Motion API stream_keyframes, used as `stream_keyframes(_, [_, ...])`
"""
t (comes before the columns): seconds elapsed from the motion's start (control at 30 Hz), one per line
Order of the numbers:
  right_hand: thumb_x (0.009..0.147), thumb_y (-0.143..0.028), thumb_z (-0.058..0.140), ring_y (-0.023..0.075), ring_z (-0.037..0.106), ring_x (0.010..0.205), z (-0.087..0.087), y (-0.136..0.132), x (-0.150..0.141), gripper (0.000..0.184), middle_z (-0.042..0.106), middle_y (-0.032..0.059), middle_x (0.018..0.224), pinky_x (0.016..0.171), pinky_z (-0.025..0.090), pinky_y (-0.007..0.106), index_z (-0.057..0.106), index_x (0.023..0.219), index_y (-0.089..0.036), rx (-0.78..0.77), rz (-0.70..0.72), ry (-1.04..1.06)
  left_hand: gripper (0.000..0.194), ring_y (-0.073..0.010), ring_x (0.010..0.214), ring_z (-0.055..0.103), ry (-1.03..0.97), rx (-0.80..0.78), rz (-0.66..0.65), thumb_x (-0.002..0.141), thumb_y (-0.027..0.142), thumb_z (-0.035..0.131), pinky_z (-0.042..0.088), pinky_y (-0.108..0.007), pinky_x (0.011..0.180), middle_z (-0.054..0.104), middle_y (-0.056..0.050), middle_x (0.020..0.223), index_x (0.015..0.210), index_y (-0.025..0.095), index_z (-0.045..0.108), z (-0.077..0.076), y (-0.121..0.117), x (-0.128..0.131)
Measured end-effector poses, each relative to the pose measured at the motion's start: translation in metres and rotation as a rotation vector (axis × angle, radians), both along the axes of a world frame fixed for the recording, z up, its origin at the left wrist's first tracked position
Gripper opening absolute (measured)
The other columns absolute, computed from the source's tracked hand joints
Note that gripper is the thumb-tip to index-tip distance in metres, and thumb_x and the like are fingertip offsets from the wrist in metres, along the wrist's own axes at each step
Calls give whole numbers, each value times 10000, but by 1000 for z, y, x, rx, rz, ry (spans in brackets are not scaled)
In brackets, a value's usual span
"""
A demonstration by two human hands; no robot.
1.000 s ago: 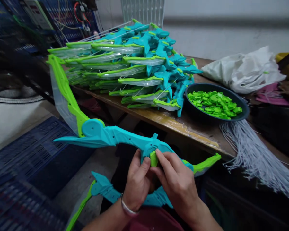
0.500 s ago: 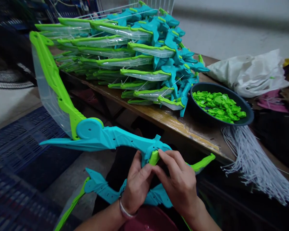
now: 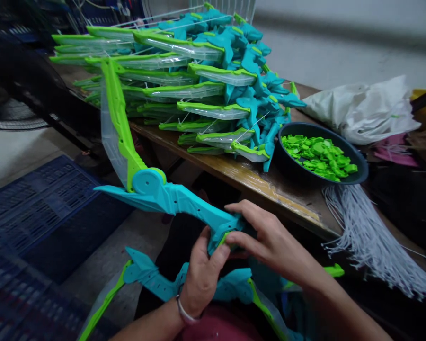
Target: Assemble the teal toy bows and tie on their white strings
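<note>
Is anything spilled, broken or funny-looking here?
I see nothing spilled or broken: the green bits sit in the bowl, and the held bow looks whole where it shows. The pale strings look a bit messy, though, drooping over the edge of the table in a loose fan.

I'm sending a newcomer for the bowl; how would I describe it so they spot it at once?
Find the wooden table bearing the big stack of turquoise-and-green toy bows. Just right of that stack, near the table's front edge, sits a dark round bowl. Unlike the crumpled white bag behind it, it holds a heap of small bright green pieces.
</note>
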State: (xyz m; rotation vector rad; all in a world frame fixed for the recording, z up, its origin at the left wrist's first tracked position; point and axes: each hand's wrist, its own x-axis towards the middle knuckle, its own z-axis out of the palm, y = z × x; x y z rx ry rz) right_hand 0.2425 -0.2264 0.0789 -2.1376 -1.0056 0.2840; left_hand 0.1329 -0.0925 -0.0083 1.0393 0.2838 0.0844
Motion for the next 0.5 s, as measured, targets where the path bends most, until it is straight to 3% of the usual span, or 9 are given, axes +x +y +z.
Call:
stream_keyframes(0.1, [934, -251, 719, 159, 599, 818, -10, 9, 4, 162, 616, 13, 934, 708, 484, 268, 647, 1066, -191, 49, 9, 133, 328, -223, 986, 704, 4, 307, 59, 953, 398, 631, 555, -312, 888, 735, -66, 1112, 1222, 210, 640, -3, 3, -1])
stream_keyframes(0.23, [923, -219, 730, 169, 580, 882, -14, 14, 5, 200, 601, 34, 985, 760, 467, 279, 616, 1079, -170, 108, 65, 20, 311, -238, 960, 689, -16, 591, 132, 932, 391, 638, 542, -303, 845, 733, -73, 1047, 1166, 186, 650, -8, 12, 0])
stream_keyframes(0.37, [949, -291, 711, 177, 557, 876, -12, 12, 11, 258, 585, 56, 995, 755, 467, 291, 571, 1116, -152, 66, 130, -123, 306, -239, 943, 680, -56, 675, 119, 930, 396, 634, 526, -300, 850, 723, -77, 1051, 1143, 176, 644, -11, 20, 7])
stream_keyframes(0.5, [965, -378, 683, 178, 560, 874, -12, 10, 21, 323, 585, 66, 1020, 740, 475, 286, 563, 1163, -153, 30, 145, -152, 316, -222, 966, 692, -108, 647, 52, 956, 395, 604, 528, -269, 840, 724, -72, 1114, 1194, 188, 614, -9, 26, 17])
